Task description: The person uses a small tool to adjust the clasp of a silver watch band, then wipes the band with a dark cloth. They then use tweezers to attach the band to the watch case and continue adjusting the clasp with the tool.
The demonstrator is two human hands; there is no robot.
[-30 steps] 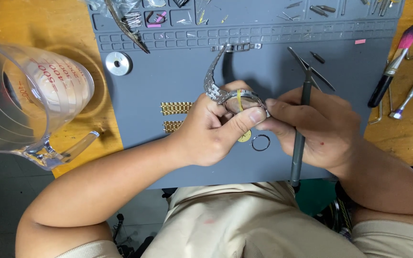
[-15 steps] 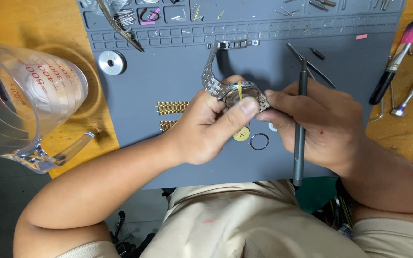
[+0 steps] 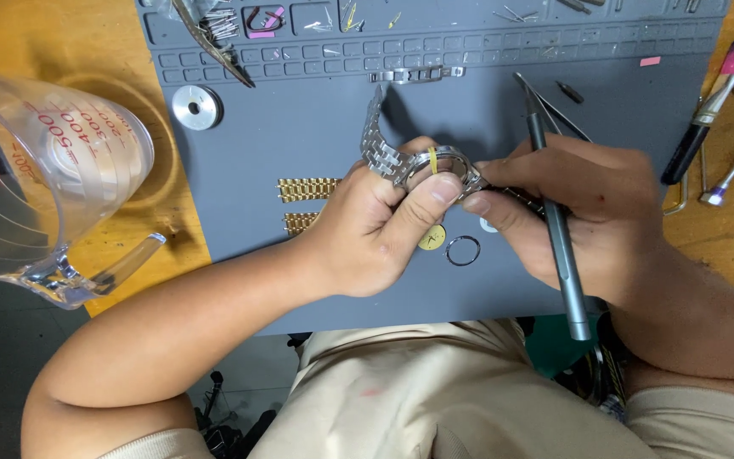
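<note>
My left hand (image 3: 380, 229) grips a steel wristwatch (image 3: 446, 163) by its case, thumb pressed on the rim; its link bracelet (image 3: 377, 136) arcs up over the grey work mat (image 3: 299, 127). My right hand (image 3: 579, 208) pinches the other side of the case and also holds a grey pen-shaped tool (image 3: 558, 229) that runs through the fingers, its tip pointing away from me. Just below the watch, on the mat, lie a yellow dial (image 3: 433, 238) and a thin metal ring (image 3: 462, 251).
Two gold bracelet pieces (image 3: 307, 189) lie left of my hands. A round steel die (image 3: 196, 107) sits near the mat's left edge. A clear measuring jug (image 3: 40, 183) stands on the wooden table at left. A pink-tipped brush (image 3: 711, 102) and metal tools lie at right.
Both hands and the watch have stayed together over the mat with only a slight shift; the bracelet now stands a little straighter. The view has moved a little.
</note>
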